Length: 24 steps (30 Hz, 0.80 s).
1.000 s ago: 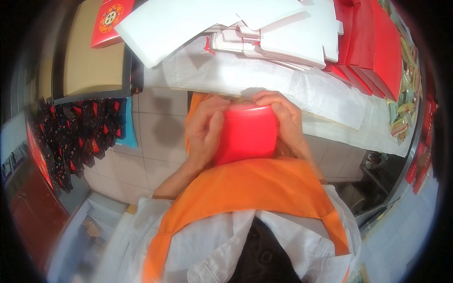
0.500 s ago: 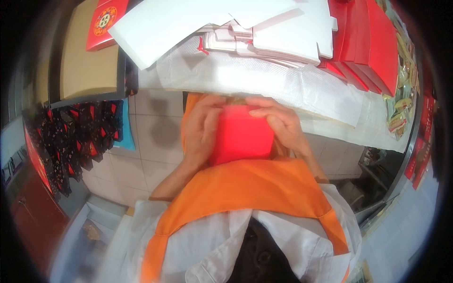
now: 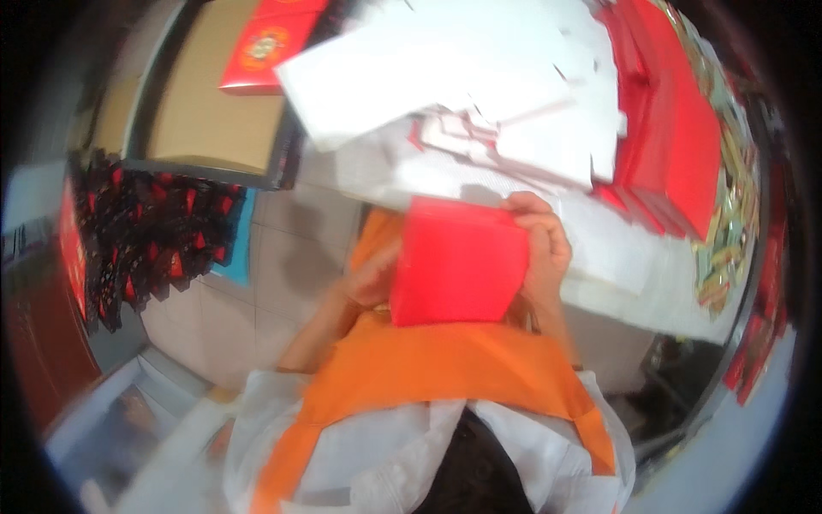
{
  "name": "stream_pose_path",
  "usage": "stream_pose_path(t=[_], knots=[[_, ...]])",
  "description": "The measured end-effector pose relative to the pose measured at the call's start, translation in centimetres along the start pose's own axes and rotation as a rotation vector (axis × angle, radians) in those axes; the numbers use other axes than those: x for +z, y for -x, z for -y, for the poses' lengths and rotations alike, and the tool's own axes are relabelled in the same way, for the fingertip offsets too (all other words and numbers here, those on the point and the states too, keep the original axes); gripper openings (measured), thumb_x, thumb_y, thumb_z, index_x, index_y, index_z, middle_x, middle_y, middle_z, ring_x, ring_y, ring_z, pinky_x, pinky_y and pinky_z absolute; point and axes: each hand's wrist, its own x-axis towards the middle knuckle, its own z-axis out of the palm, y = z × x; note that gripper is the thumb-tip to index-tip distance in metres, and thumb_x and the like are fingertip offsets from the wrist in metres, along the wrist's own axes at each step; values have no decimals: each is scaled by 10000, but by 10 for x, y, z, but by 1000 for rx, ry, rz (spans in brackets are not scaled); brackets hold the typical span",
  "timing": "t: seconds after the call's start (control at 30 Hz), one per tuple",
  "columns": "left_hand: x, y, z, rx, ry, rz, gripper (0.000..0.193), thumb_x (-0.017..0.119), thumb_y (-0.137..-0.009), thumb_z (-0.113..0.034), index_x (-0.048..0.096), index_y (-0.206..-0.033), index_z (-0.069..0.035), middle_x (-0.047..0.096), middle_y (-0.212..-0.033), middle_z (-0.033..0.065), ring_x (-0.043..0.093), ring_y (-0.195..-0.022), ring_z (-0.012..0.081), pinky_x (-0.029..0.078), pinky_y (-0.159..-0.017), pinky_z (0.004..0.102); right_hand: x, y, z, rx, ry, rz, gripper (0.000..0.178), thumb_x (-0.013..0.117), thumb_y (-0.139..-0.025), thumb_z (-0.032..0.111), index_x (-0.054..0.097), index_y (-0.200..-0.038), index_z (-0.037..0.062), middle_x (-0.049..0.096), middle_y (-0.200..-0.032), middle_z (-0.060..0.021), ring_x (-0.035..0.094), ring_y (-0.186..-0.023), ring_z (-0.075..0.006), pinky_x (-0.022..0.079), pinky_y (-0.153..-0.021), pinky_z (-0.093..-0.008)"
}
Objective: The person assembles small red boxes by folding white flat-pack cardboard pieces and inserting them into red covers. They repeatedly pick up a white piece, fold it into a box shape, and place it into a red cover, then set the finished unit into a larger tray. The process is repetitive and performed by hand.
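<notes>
I hold a flat red box [image 3: 458,270] upright in front of my chest with both hands. My left hand [image 3: 370,278] grips its left edge, mostly hidden behind the box. My right hand [image 3: 541,244] wraps over its top right corner, fingers curled on the edge. The box sits just below the near edge of a white-covered table [image 3: 616,274]. An orange apron [image 3: 445,377] lies under my forearms.
Several white flat cardboard sheets [image 3: 445,77] are piled on the table, with red boxes [image 3: 676,146] stacked at its right. A brown carton [image 3: 214,120] bearing a red box [image 3: 265,47] stands at the left. Dark red-and-black packets [image 3: 145,231] fill a bin at far left.
The red box has turned from a rounded, partly folded shape into a squarer flat face and risen toward the table edge. My right hand shifted to its top right corner.
</notes>
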Motion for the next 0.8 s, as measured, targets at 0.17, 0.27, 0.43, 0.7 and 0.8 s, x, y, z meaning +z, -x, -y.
stream_pose_path(t=[0.17, 0.27, 0.43, 0.7, 0.8], knots=[[6, -8, 11, -89, -38, 40, 782, 575, -746, -481, 281, -1334, -58, 243, -1385, 123, 244, -1266, 278, 252, -1012, 391, 28, -41, 10, -44, -129, 97, 197, 429, -905, 144, 531, -803, 11, 522, -1092, -161, 536, -942, -204, 443, -822, -342], [10, -10, 6, -66, -107, 3, 819, 606, -710, -485, 286, -1333, -59, 243, -1384, 131, 243, -1265, 285, 255, -1011, 394, 49, -59, 21, -105, -190, 203, 213, 432, -910, 166, 521, -791, 13, 517, -1097, -166, 529, -951, -213, 437, -834, -351], [22, 3, -42, 34, -376, -102, 883, 656, -650, -492, 293, -1330, -61, 242, -1382, 144, 242, -1264, 297, 259, -1009, 398, 101, -82, 34, -132, -256, 236, 230, 411, -919, 196, 523, -906, -4, 486, -1139, -179, 522, -964, -224, 415, -860, -369], [34, 61, -226, 137, -1995, -952, 896, 702, -546, -452, 367, -1299, -100, 259, -1359, 198, 297, -1206, 371, 287, -993, 412, 49, -90, 14, -100, -318, 333, 234, 360, -932, 158, 515, -942, -17, 518, -1061, -167, 536, -838, -217, 420, -806, -368], [20, 50, -251, -407, -2312, -921, 870, 645, -550, -453, 351, -1313, -155, 265, -1348, 212, 276, -1185, 461, 271, -998, 432, 39, -81, 6, 23, -342, 262, 217, 365, -930, 143, 515, -919, -14, 542, -1008, -158, 526, -786, -206, 424, -765, -355]])
